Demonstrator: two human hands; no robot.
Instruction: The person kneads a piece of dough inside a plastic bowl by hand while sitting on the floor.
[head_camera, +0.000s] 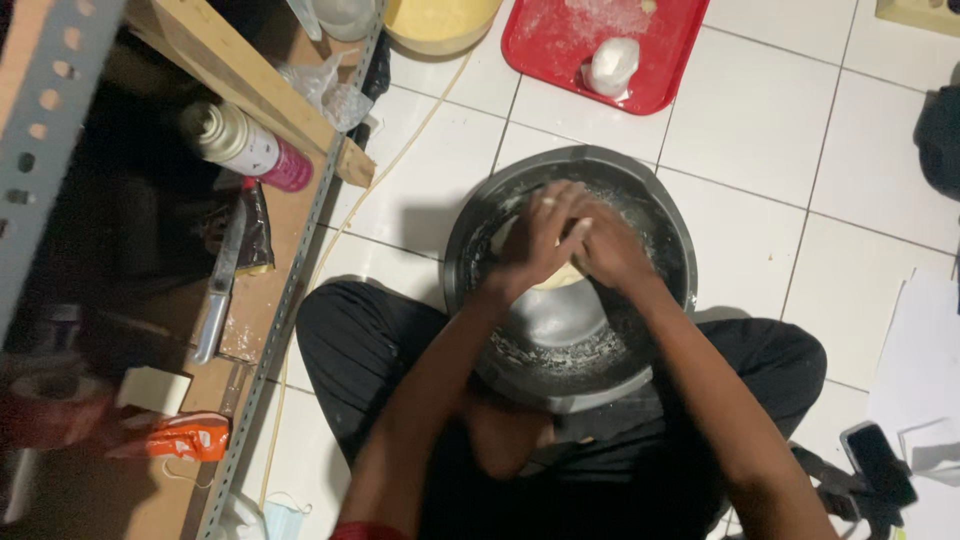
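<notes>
**Both hands pressed onto dough in a metal bowl**

The person sits cross-legged on a white tiled floor (760, 130), a large dark metal bowl (655, 225) resting between the knees. Inside it, toward the bowl's 12 o'clock side, lies a pale lump of dough (562, 277). The left hand (535, 240) and right hand (610, 250) meet on top of it, fingers curled down and closed around the lump, so most of the dough is hidden beneath them. Flour dusts the bowl's inner wall.

At 1 o'clock from the bowl, well apart, a red tray (560, 55) carries a second white lump (612, 65) and scattered flour. At 11 o'clock stands a yellow tub (440, 22). At 9 o'clock runs a wooden shelf (265, 300) with a spray can (245, 145) lying on its side and a knife (220, 285) just below it. At 4 o'clock, a phone (878, 462) lies beside white paper (925, 350).
</notes>
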